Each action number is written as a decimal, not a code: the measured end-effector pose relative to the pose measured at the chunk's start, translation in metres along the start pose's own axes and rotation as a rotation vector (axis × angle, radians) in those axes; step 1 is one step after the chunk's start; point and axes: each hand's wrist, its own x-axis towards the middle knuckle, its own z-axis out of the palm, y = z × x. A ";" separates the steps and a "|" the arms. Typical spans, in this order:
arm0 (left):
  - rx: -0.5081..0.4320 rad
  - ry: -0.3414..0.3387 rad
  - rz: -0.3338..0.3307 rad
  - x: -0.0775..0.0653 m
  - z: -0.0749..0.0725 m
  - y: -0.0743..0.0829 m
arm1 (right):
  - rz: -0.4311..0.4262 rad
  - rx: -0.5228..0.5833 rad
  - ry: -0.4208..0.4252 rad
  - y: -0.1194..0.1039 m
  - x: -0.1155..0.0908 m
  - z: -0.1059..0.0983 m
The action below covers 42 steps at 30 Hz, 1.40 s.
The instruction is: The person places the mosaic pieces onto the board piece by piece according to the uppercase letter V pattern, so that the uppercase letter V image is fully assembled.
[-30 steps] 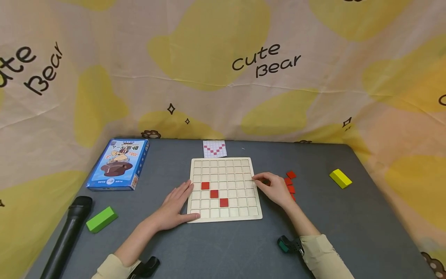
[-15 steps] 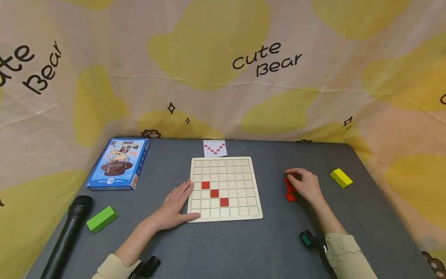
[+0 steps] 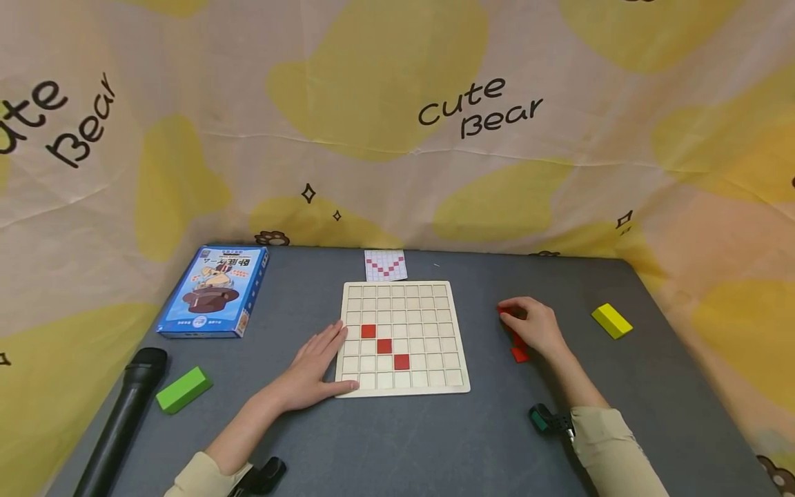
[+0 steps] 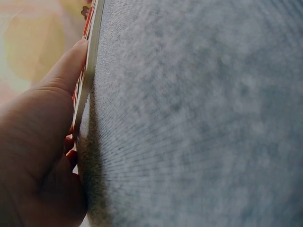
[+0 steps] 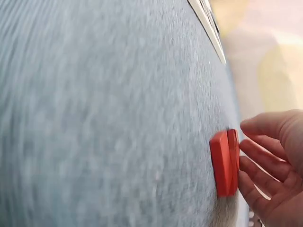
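In the head view, my left hand (image 3: 306,369) lies along the left edge of a pale grid board (image 3: 428,331), fingers straight and thumb on its lower left corner. The left wrist view shows that thumb (image 4: 66,71) on the board's rim. Three red tiles (image 3: 384,346) sit in the board's cells on a diagonal. Right of the board, my right hand (image 3: 535,328) pinches a red square tile (image 3: 502,310) between thumb and fingertips. Other loose red tiles (image 3: 520,355) lie partly hidden under this hand; the right wrist view shows red tiles (image 5: 225,163) beside its fingers.
A small card (image 3: 386,265) with a red V pattern lies behind the board. A blue box (image 3: 214,293), a green block (image 3: 184,390) and a black microphone (image 3: 127,414) are at left. On the right lies a yellow block (image 3: 612,321). A printed cloth hangs behind the table.
My right hand has gone from the board's right edge to the loose red tiles, then slightly left with one tile at its fingertips. The left hand stays on the board.
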 end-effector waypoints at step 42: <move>0.062 0.122 0.003 0.002 -0.007 0.004 | -0.117 0.128 -0.026 -0.062 0.000 0.053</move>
